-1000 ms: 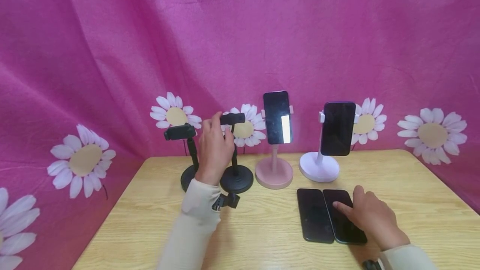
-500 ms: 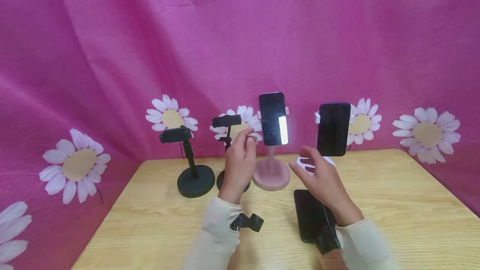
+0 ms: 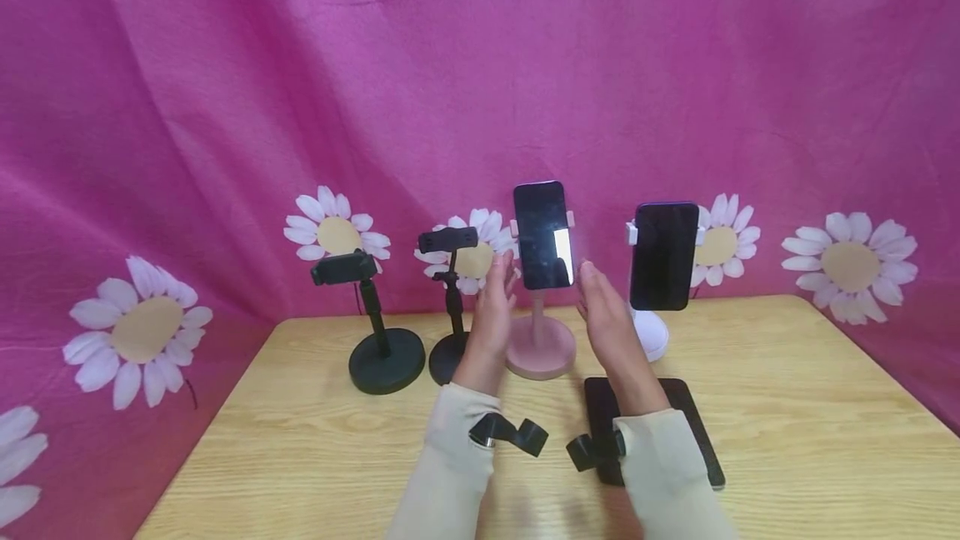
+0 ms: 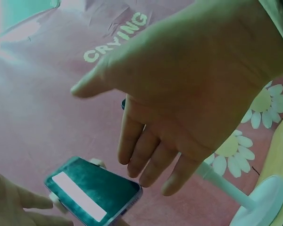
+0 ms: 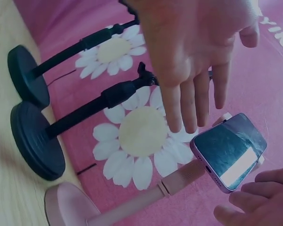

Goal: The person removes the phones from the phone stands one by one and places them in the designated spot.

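Both hands are raised either side of a smartphone (image 3: 542, 223) clamped upright in a pink phone stand (image 3: 542, 348). My left hand (image 3: 491, 315) is at its left, palm turned inward, and its straight fingers show in the right wrist view as the left hand (image 5: 193, 56). On the other side, my right hand (image 3: 609, 319) points its fingers forward; the left wrist view shows the open palm of this right hand (image 4: 193, 89). Neither hand holds anything. Whether any fingertip touches the phone or its clamp, I cannot tell.
Two black phone stands (image 3: 386, 361) (image 3: 447, 357) with bare clamps stand at the left. At the right, a white stand (image 3: 651, 333) holds another smartphone (image 3: 663, 257). Dark phones (image 3: 693, 411) lie on the wooden table (image 3: 300, 440), partly under the right forearm. Pink flowered cloth (image 3: 465, 90) hangs behind.
The left hand has moved right from the second black stand's clamp. The right hand has risen from a lying phone and moved left. Both now flank the pink stand's phone, fingers straightened.
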The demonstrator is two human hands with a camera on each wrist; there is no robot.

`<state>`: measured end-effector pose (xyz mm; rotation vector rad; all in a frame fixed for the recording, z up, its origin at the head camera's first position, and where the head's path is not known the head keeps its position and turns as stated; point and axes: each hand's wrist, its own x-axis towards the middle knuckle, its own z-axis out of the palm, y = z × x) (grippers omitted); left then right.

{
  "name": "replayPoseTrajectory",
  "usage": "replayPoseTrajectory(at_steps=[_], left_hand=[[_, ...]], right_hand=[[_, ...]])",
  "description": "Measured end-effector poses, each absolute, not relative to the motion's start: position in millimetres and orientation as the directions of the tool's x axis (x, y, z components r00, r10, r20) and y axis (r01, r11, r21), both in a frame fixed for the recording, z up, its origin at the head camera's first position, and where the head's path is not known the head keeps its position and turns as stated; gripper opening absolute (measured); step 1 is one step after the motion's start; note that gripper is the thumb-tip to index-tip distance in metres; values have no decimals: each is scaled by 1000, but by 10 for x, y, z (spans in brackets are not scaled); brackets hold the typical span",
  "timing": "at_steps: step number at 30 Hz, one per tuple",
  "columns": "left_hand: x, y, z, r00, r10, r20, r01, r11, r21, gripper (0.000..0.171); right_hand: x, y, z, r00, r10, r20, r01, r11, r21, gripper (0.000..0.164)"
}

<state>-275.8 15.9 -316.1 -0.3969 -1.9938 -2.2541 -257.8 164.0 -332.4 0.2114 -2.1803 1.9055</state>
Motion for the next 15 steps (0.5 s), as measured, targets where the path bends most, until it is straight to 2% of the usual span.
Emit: replayPoseTrajectory(at_steps=[3,7,15], left_hand=[[-2793,155,-3193,-958,148,247,218,-187,958,67],[-2813,147,-3215,-956,191,221,188,-180,966,68],[-2819,150,-3189,-962,200,188,157,-163,974,69]], right_hand=[[-2592,1623,-3329,-973,20,229,-226,98,-969,80],[-2592,1613,-3336,-978,-3,206,-205,122,-971,81],[-2608,1622,-3321,-984,-15,178,-178,148,-973,85]])
